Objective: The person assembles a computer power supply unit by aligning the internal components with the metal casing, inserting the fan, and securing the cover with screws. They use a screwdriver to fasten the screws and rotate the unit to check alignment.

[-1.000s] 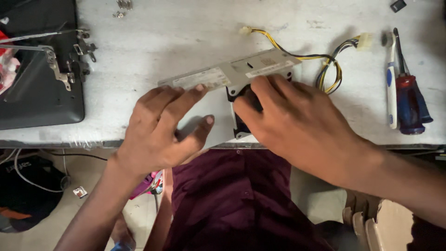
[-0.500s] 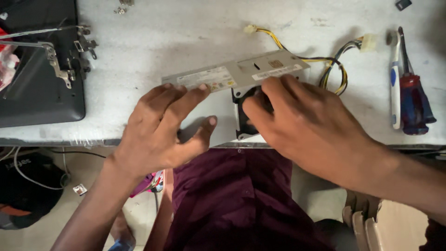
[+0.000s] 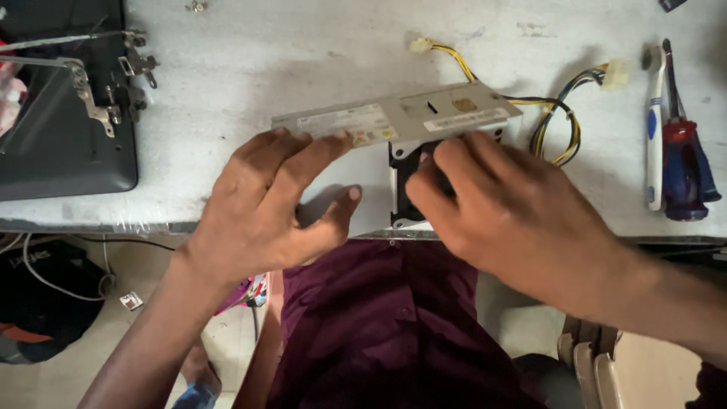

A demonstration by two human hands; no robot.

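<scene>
While the left hand (image 3: 261, 201) is pressing spread fingers onto the long grey metal power supply box (image 3: 394, 121), the right hand (image 3: 515, 216) is pinching its black fan frame (image 3: 405, 185). Bracing the box flat on the white worktable (image 3: 303, 53) is likely keeping it steady.

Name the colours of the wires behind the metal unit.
Yellow and black wires, best seen in the head view.

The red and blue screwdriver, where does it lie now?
In the head view, the red and blue screwdriver lies at the table's far right, beside a white and blue tool, right of the yellow and black cables.
</scene>
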